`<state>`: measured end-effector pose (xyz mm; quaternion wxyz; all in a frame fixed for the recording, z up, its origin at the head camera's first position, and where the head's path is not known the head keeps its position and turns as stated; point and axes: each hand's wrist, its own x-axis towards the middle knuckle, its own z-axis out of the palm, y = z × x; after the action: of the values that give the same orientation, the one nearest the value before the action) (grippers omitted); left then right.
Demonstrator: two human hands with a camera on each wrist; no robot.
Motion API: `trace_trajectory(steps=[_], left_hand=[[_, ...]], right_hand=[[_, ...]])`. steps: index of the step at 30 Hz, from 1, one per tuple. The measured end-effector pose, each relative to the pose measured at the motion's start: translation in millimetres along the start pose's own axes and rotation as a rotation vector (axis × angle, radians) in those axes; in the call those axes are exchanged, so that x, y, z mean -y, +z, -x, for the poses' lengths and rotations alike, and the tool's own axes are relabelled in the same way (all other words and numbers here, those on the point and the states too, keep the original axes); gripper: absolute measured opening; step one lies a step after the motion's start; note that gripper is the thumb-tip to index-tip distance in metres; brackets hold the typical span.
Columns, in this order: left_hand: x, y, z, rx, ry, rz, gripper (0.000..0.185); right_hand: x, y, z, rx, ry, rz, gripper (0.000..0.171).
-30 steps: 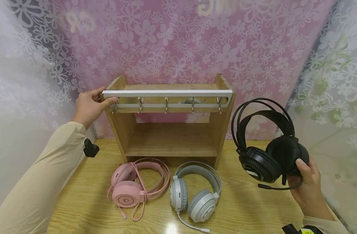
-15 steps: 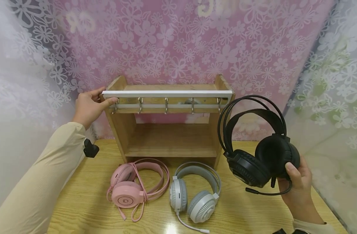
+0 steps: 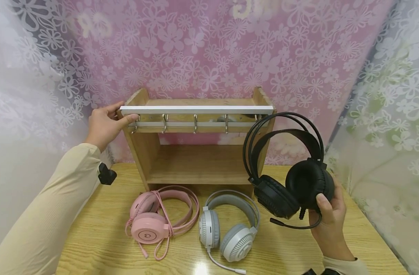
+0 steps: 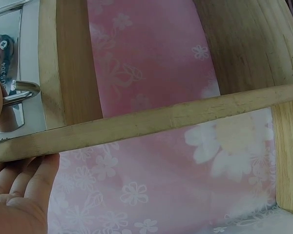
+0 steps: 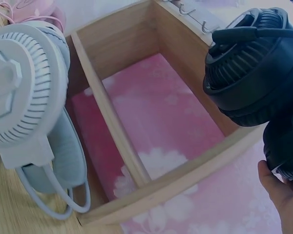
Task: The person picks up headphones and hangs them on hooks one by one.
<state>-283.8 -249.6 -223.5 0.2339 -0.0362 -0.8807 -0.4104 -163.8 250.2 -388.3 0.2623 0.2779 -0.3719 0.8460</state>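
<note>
Black padded over-ear headset [image 3: 305,183] up in my right hand [image 3: 327,225]

From my remote post: right hand grips one ear cup, headband uppermost. Left hand [image 3: 106,124] pinches the left front corner of the light wooden shelf [image 3: 202,164]. White-and-silver hook rail [image 3: 211,110] runs crosswise between hands; its right end, nearer the right hand, lies behind the headband. Gap unclear.

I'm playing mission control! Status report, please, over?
Left fingers gripping brown wooden shelf. Right fingers holding black padded headset aloft. White and grey padded headset below, apparently not in the way.
</note>
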Motion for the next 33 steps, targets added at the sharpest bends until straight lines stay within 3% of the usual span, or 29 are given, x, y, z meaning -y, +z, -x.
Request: trace_trajectory(steps=[18,28,33], left_hand=[[0.6,-0.7,0.8,0.013,-0.008,-0.009,0.079],[-0.6,0.3,0.5,0.004,0.001,-0.011,0.078],[-0.6,0.2,0.6,0.007,-0.004,0.006,0.078]], right_hand=[[-39,16,22,-0.06,-0.026,0.03,0.052],[-52,11,31,-0.063,-0.048,0.165,0.059],[-58,8,34,-0.042,-0.068,0.182,0.059]])
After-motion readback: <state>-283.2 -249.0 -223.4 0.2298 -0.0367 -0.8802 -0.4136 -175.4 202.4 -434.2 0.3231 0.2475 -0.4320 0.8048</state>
